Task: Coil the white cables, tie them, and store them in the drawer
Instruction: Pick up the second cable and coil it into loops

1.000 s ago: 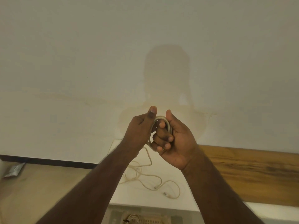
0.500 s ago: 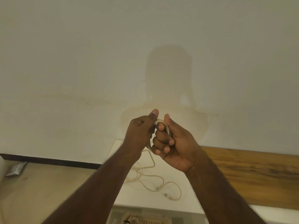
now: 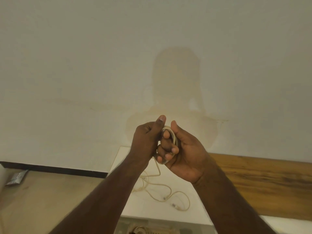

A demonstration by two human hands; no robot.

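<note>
I hold a small coil of white cable (image 3: 172,134) up in front of the wall. My right hand (image 3: 184,149) has its fingers through the loops and is closed on them. My left hand (image 3: 146,139) pinches the same coil from the left, thumb up. A free strand (image 3: 157,168) hangs from the coil down to the white cabinet top (image 3: 189,208), where loose white cable (image 3: 167,191) with its connector ends lies in slack loops. Below the cabinet's front edge the open drawer (image 3: 128,225) shows more coiled cable (image 3: 140,229), cut off by the frame.
A plain pale wall (image 3: 101,65) fills the upper view. A wooden panel (image 3: 261,183) runs to the right of the cabinet. At left is a tan floor (image 3: 42,200) with a dark baseboard (image 3: 50,169) and a silvery packet (image 3: 16,177).
My hands stay together on the coil with small finger shifts; the coil has turned slightly, and the hanging strand has drawn a little tighter.
</note>
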